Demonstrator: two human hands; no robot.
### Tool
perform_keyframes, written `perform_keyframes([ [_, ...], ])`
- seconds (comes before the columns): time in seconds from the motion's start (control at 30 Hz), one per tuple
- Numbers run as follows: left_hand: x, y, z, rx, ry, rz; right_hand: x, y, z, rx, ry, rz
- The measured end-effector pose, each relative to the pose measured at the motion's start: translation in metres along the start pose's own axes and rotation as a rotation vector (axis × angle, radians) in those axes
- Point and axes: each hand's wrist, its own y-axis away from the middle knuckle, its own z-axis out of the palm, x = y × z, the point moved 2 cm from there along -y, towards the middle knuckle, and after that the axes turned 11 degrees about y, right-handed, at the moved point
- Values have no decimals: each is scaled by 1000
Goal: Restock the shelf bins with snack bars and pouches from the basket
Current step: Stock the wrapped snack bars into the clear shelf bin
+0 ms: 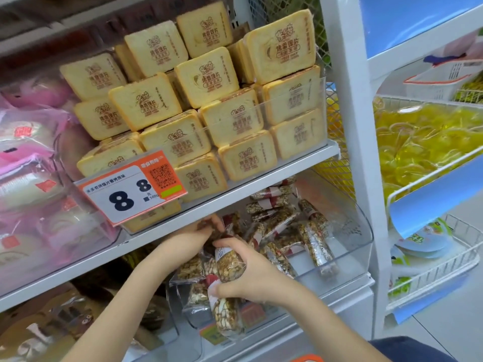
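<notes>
Two bare forearms, no sleeves; left hand and right hand ungloved, without rings. Dark navy cloth garment at lower right.

Stacked toast-slice packs — orange price tag — yellow jelly cups

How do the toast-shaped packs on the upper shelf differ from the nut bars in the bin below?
The toast-shaped packs are pale, square and stacked in neat tiers; the nut bars are brown, long, narrow and heaped loosely. The packs sit untouched, while the right hand grips one bar. Both lie in clear bins.
</notes>
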Motion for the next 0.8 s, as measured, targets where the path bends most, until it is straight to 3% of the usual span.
perform_keyframes([
  [0.17,-3,-62,38,-157,-18,-35,2,-1,1,-54,10,15],
  [0.3,-1,-104,65,-313,-86,-172,7,-4,0,-96,26,12],
  [0.6,-12,-134,88,-361,-214,-177,8,-15,-11,-203,20,20],
  [0.8,-19,-134,88,-299,-261,-83,6,-15,-11,-206,5,26],
])
